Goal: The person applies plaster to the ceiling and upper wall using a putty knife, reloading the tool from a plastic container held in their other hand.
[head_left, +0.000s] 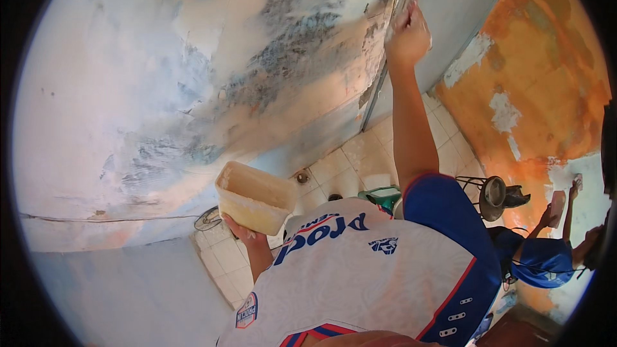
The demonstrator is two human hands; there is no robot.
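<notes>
My left hand grips a rectangular translucent plastic tub from below and the side. The tub is tilted, its mouth toward the wall, and pale cream-coloured paste lies in it. With my arm stretched far out, my right hand is closed against the wall's vertical edge, high in the picture. Something thin and whitish shows at its fingers, too blurred to name. The wall beside it is patchy, with pale filler, dark stains and peeling spots. A narrow grey strip runs down along that edge.
To the right, another person in a blue shirt works at an orange wall with white patches. Near them stands a dark metal stand with a round pan. A green object and a coiled cable are by the tiled floor.
</notes>
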